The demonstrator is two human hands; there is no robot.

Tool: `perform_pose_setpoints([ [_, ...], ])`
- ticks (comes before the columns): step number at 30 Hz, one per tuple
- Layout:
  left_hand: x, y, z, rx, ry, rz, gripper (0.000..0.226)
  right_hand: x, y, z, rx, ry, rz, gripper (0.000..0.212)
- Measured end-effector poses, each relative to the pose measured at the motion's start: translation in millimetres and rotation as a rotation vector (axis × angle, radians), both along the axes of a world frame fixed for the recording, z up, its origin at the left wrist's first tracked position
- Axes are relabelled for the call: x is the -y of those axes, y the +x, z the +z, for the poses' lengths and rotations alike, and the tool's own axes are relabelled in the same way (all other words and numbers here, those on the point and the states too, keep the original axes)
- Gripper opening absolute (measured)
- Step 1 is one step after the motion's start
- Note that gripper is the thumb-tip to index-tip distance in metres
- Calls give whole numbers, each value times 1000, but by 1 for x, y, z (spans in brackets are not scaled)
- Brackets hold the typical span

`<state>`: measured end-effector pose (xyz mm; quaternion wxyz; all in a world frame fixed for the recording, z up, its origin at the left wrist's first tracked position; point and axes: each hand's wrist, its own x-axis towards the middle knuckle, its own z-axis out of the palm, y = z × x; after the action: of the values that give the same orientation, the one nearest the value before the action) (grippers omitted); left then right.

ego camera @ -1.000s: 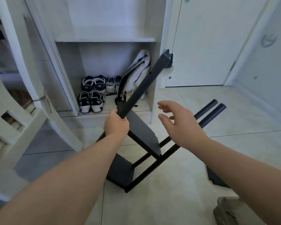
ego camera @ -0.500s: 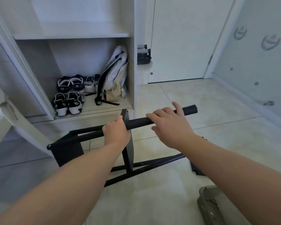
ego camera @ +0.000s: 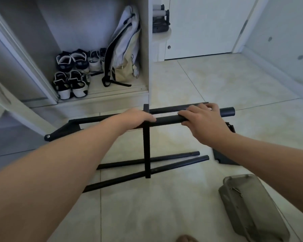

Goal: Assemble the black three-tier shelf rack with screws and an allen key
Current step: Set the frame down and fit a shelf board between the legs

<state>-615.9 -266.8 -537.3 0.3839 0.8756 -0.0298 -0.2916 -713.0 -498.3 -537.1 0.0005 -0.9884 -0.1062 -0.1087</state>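
Note:
The partly built black rack lies on its side on the tiled floor, its tube legs running left to right and one shelf panel seen edge-on, standing upright. My left hand grips the upper front tube right beside that panel. My right hand lies over the same tube further right, fingers curled over it. Two lower tubes rest on the floor. A loose black shelf panel lies on the floor, partly hidden behind my right forearm. No screws or allen key are visible.
An open white cupboard holds several shoes and a pale backpack. A grey tray sits on the floor at lower right. A white door and a wall close off the back and right.
The rack has swung down from a steep tilt to lying level on its side. My right hand, which was free in the air, now rests on the upper tube; my left kept its grip.

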Motion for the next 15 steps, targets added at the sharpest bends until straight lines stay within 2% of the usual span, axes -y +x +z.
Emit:
perform_pose_setpoints([
  [2,0,4,-6,-23,18,66,34,0,1,-8,-10,8,20,28],
  [6,-2,12,-20,-55,153,26,34,4,0,-25,-43,39,49,25],
  [11,-11,13,-46,-347,48,-53,30,10,-4,-49,-155,57,70,22],
  [15,-20,11,-72,-379,22,-57,17,16,-8,-71,-231,58,48,21],
])
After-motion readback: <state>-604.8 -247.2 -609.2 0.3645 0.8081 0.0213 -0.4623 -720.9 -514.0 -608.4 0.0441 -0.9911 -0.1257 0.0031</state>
